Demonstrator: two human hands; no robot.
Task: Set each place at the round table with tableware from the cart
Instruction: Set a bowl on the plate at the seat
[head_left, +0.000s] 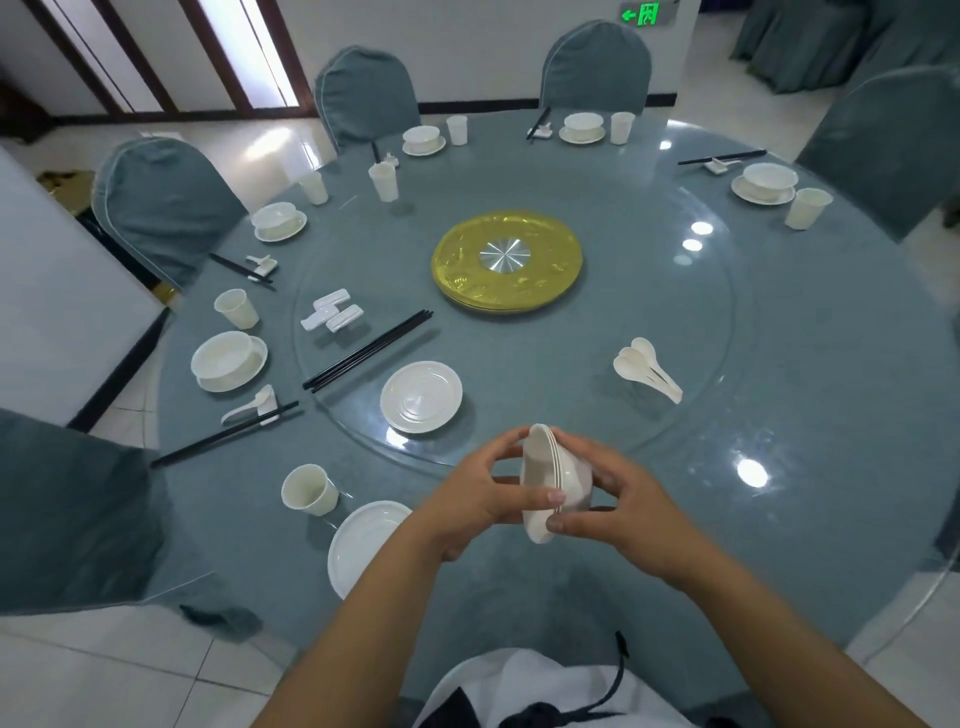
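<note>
The left forearm covers part of the plate (358, 540) at the table's (779, 415) near edge, beside a cup (310, 489). How many bowls (553, 483) are nested is hard to count. They sit tilted on edge above the near edge, left hand (483, 499) and right hand (618, 499) fingers clamped on opposite sides

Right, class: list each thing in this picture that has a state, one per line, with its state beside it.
stack of bowls: tipped on edge, held above the table by both hands
left hand: closed on the stack
right hand: closed on the stack
near plate: bare, no bowl on it
near cup: upright
plate on the glass turntable: bare
spare spoons: lying bunched together
spare chopsticks: lying bundled
</note>
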